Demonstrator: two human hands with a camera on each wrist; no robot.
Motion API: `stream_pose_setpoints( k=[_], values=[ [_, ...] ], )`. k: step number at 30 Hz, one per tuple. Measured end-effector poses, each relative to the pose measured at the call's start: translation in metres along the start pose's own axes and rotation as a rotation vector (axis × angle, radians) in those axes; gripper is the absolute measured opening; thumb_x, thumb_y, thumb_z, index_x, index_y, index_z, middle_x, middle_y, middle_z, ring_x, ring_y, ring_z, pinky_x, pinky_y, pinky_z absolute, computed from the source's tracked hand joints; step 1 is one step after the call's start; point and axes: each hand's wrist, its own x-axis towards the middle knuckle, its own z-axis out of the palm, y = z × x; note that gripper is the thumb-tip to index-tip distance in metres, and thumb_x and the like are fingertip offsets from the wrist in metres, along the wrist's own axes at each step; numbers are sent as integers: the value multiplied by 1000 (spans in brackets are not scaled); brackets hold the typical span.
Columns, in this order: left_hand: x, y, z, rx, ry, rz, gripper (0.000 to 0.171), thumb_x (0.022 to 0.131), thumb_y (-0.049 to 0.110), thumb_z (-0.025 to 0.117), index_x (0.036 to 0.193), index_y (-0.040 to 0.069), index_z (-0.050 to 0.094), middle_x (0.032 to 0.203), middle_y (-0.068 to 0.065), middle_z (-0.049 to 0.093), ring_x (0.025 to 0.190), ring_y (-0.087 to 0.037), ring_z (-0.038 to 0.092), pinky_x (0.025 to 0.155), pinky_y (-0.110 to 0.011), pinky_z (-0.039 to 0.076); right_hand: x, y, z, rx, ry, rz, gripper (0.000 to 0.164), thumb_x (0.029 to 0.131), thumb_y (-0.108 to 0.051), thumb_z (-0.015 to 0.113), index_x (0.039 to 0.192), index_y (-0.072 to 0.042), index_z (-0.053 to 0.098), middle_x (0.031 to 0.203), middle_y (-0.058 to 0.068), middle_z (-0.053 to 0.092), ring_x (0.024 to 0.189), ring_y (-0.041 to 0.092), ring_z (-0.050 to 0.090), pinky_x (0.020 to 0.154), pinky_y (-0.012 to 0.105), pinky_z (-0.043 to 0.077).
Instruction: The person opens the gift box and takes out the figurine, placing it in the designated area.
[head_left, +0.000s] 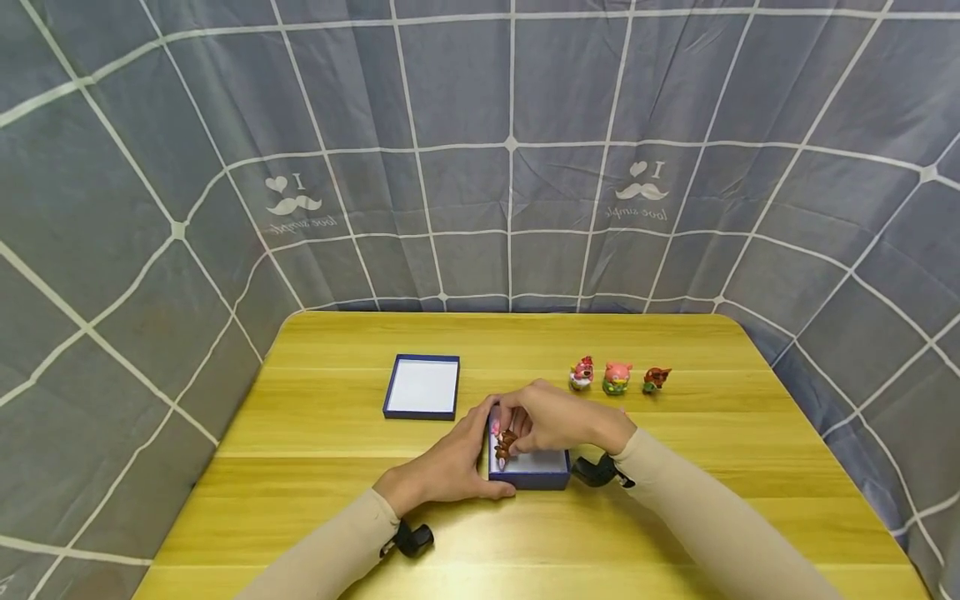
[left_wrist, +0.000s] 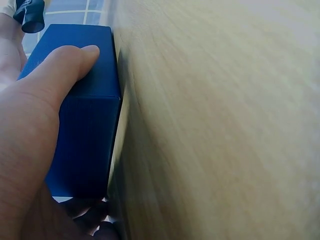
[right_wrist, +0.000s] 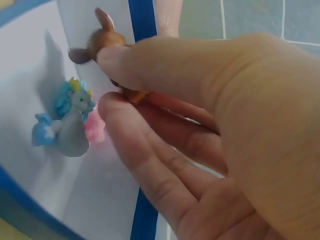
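Note:
My left hand (head_left: 456,465) grips the blue box (head_left: 529,481) at its left side, the thumb lying along the near wall and the fingers reaching round the far side. The left wrist view shows that thumb on the blue wall (left_wrist: 85,145). Over the box's open top, my right hand (head_left: 558,417) pinches a small brown figurine (right_wrist: 107,42) with upright ears between thumb and fingers. Inside the white-lined box, the right wrist view shows a grey pony figurine (right_wrist: 75,125) with blue mane and yellow crown. A pink figurine (right_wrist: 96,127) is partly hidden behind it.
A square blue-edged lid (head_left: 423,387) with a white inside lies left of the box. Behind the right hand stand a pink-and-white figurine (head_left: 581,373), a pink-and-green figurine (head_left: 617,378) and a reddish-brown figurine (head_left: 655,380). A grey checked curtain (head_left: 465,192) surrounds the wooden table (head_left: 330,400).

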Motion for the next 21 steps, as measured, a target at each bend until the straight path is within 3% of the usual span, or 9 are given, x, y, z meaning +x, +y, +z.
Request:
stream_pose_setpoints(
  k=[7,15,21],
  values=[
    [0,0,1,1,10,-3,142,93,53,98,188,7,1,195,-22,19,178,-38,31,144,-61,35,-10,-1,2,17,73,37,25,96,-8,96,107,-20,77,94,-10,79,84,0,72,78,23,64],
    [0,1,2,4,3,-6,142,94,53,97,188,9,0,195,-21,18,179,-41,29,143,-63,35,-23,-1,3,52,122,0,33,102,-8,91,134,-15,85,119,-5,84,97,0,76,92,24,68],
    [0,2,1,8,6,-13,142,94,54,97,188,10,0,194,-22,21,179,-40,31,143,-63,36,-31,2,6,84,168,-21,32,105,-6,87,135,-16,86,124,-2,79,102,3,77,95,24,69]
  ],
)
